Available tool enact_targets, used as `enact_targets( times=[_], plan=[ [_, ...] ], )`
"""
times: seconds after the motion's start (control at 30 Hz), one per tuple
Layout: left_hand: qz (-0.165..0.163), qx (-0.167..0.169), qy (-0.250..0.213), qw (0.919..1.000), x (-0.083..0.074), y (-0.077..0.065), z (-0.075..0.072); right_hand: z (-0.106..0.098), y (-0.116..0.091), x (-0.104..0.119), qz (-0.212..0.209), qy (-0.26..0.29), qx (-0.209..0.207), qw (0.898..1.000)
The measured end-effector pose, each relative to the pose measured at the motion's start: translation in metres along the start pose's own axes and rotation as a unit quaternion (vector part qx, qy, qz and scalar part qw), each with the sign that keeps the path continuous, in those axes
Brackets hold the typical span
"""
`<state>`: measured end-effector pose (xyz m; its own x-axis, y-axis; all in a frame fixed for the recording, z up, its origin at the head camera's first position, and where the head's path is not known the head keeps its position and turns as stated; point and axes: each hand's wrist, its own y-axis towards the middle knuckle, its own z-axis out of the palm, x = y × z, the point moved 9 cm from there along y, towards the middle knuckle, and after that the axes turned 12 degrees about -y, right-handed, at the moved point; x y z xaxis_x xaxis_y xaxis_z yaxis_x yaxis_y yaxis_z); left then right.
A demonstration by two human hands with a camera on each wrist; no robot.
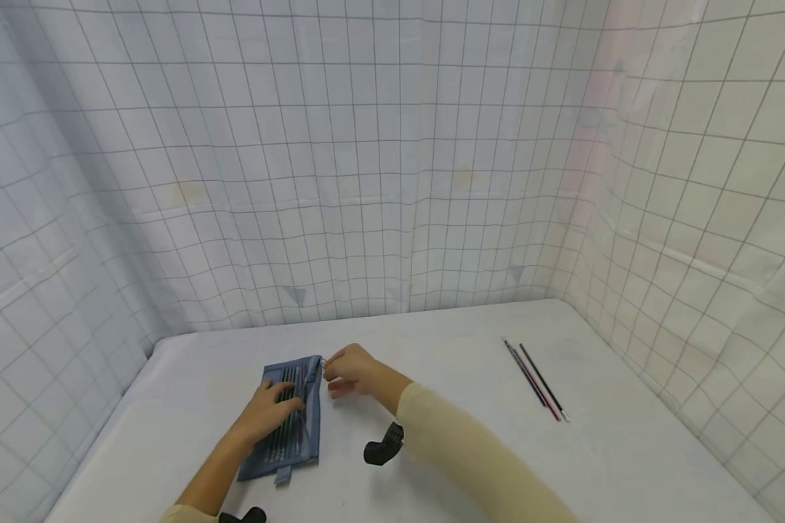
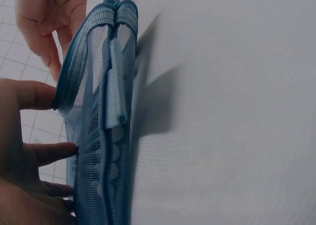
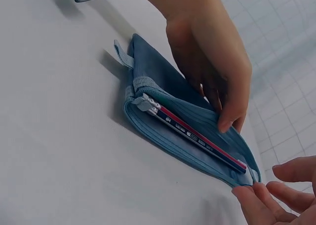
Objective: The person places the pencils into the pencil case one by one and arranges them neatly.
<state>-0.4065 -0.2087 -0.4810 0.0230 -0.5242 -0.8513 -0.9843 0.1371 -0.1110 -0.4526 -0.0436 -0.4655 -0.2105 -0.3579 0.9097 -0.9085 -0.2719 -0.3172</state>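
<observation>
A blue mesh pencil case lies on the table at left of centre. Its zipped mouth gapes open in the right wrist view, showing red and dark blue pencils inside. My left hand rests on the mesh, fingers spread and fairly straight. In the left wrist view, its thumb touches the zip edge. My right hand is at the case's far right corner. Its fingertips pinch the end of the zip, where the pull seems to be; they partly hide it.
Several loose pencils lie side by side on the white table, well to the right. A fabric tab sticks out from the near end of the case. White gridded curtains stand behind and along both sides.
</observation>
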Motion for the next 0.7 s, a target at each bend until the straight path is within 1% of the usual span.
enact_targets(
  times=[0.13,0.33,0.53,0.7],
  plan=[
    [0.003,-0.003,0.008,1.0,0.0,0.001,0.0,-0.011,-0.001,0.0,-0.004,-0.004,0.008,1.0],
    [0.009,-0.001,0.008,0.9999,0.0,0.001,0.0,-0.029,-0.005,-0.002,-0.001,0.002,0.007,1.0],
    [0.011,0.004,0.006,0.9999,0.003,0.001,-0.001,-0.047,-0.011,-0.002,0.004,-0.009,0.007,1.0],
    [0.011,0.004,0.008,0.9999,0.003,0.002,0.0,-0.065,-0.013,-0.004,0.007,-0.025,-0.005,1.0]
  ],
)
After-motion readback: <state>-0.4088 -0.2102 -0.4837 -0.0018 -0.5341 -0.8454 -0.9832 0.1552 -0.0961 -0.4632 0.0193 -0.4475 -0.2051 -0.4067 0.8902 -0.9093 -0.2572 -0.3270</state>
